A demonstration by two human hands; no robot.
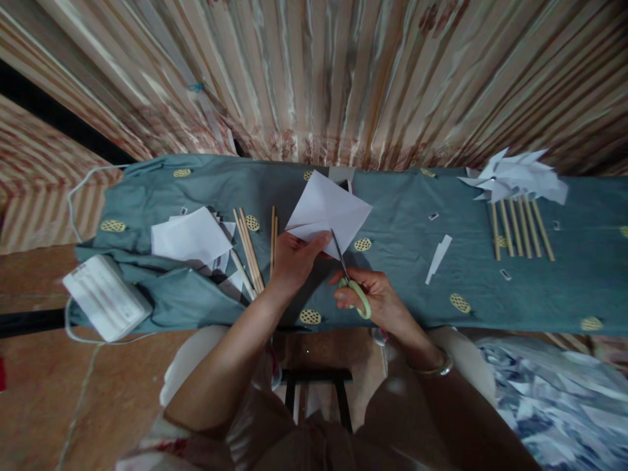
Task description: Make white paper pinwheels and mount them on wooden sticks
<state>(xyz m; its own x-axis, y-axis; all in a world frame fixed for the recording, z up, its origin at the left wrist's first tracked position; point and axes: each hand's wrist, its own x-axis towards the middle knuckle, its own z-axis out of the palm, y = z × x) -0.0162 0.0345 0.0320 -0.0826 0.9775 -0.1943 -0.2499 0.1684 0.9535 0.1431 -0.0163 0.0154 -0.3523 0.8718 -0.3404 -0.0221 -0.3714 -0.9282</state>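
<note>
A white square of paper (338,203) is pinched by my left hand (297,258) at its near left side, thumb on top. One slit runs inward from the left of the sheet. My right hand (367,297) is closed around the green handles of the scissors (360,302). Their blades lie against the near edge of the paper, pointing toward its middle; whether the sheet is between them I cannot tell. Left of my left hand lie several wooden sticks (250,252) and a stack of white paper (189,235).
A narrow table with a green cloth (402,216) stands before a striped curtain (314,78). Paper pinwheels on sticks (520,180) lie at right, near paper scraps (438,258). A white box with a cord (106,297) sits at left. A bag of paper pieces (554,405) is at lower right.
</note>
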